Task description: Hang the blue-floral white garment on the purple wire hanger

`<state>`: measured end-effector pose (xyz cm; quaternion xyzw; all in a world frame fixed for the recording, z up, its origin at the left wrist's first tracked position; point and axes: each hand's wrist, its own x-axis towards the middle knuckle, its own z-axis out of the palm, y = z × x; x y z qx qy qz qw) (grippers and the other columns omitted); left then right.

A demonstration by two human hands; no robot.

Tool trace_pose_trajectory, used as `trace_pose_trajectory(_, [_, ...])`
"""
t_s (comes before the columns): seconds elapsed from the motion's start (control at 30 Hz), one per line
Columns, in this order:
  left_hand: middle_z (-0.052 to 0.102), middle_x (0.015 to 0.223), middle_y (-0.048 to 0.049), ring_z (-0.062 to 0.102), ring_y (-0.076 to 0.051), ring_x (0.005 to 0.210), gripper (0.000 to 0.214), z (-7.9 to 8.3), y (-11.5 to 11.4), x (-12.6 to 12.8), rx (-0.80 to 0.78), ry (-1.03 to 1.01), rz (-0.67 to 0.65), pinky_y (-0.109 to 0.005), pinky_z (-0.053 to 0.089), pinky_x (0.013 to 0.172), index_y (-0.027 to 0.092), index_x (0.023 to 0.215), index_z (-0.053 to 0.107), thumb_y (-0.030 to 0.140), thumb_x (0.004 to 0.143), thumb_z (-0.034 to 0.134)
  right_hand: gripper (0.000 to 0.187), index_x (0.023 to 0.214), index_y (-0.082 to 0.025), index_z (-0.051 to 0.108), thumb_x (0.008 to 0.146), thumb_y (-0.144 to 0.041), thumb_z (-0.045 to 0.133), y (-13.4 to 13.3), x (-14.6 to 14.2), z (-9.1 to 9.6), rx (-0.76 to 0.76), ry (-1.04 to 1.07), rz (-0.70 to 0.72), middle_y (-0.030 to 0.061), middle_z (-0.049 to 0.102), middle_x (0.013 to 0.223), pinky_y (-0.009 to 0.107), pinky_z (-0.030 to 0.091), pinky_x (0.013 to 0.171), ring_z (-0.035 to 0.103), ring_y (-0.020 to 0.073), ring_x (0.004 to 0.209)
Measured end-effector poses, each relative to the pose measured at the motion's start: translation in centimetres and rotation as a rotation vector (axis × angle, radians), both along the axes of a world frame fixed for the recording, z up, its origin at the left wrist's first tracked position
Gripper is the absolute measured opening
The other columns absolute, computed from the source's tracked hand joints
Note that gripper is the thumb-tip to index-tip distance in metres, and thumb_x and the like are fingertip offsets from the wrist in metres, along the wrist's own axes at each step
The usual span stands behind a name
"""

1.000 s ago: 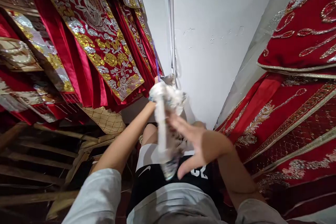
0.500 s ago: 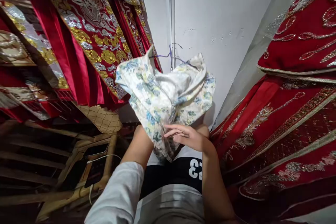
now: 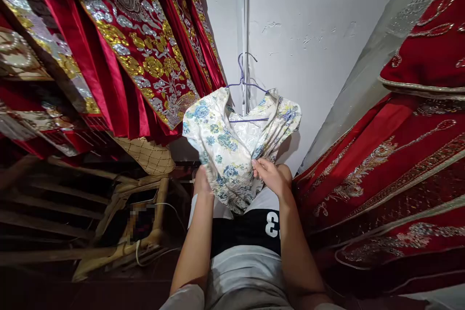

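A cream short-sleeved blouse with blue, green and yellow flowers point(image 3: 223, 147) is on a purple wire hanger point(image 3: 242, 82) in front of me. Its V-neck faces me, and the hanger's lower bar shows inside the collar. My right hand point(image 3: 271, 175) pinches the blouse's front edge just below the V. At the blouse's lower left side is my left hand point(image 3: 204, 181), blurred, with its fingers largely out of sight. Whether the hanger's hook rests on anything, I cannot tell.
Red embroidered garments with gold and silver sequins point(image 3: 145, 58) hang on the left, and beaded red ones point(image 3: 363, 169) on the right. A white wall point(image 3: 301, 19) with a vertical strip stands behind. At lower left is a wooden chair point(image 3: 156, 232) with dark devices and a white cable.
The blouse has gone from bunched up to spread out, its neckline and hanger now plainly showing. My left hand has come to its left side; my right hand has closed on the front edge.
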<state>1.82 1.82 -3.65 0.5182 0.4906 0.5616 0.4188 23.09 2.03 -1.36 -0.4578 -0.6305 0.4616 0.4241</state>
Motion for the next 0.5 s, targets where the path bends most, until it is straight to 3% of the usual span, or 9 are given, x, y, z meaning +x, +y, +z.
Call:
trace_pose_trajectory(0.1, [0.077,0.112,-0.0141,0.068,-0.041,0.116,0.069,-0.6,-0.9,-0.7,-0.117,-0.102,-0.157,-0.054,0.057,0.100,0.020,0.115,0.075,0.063,0.062,0.086,0.045,0.073,-0.022,0.055,0.096,-0.061,0.048,-0.2,-1.3,0.4,0.029,0.085,0.075,0.0003,0.056,0.062,0.030,0.038,0.061,0.048,0.0160,0.060])
trace_pose_trajectory(0.17, [0.072,0.127,-0.0140,0.063,-0.039,0.126,0.072,-0.7,-1.2,-0.8,-0.158,-0.174,-0.213,-0.052,0.052,0.109,0.020,0.123,0.072,0.052,0.061,0.090,0.041,0.071,-0.022,0.054,0.095,-0.055,0.052,-0.2,-2.0,0.6,0.062,0.129,0.055,-0.0002,0.054,0.059,0.030,0.037,0.060,0.047,0.0160,0.059])
trace_pose_trajectory(0.37, [0.063,0.142,-0.0154,0.050,-0.040,0.141,0.077,-1.3,-0.7,-0.8,-0.156,-0.241,0.051,-0.054,0.043,0.117,0.021,0.136,0.061,0.046,0.068,0.087,0.036,0.065,-0.023,0.052,0.089,-0.049,0.057,0.3,-1.8,0.1,0.065,0.160,-0.119,-0.0006,0.050,0.056,0.030,0.037,0.060,0.047,0.0160,0.059])
trace_pose_trajectory(0.5, [0.060,0.146,-0.0137,0.049,-0.038,0.142,0.077,-1.0,-1.0,-0.2,-0.174,-0.206,-0.054,-0.051,0.046,0.115,0.025,0.140,0.059,0.042,0.071,0.087,0.039,0.076,-0.023,0.052,0.094,-0.058,0.051,0.7,-1.7,-1.0,0.024,0.103,-0.109,-0.0010,0.054,0.060,0.028,0.035,0.058,0.046,0.0154,0.058])
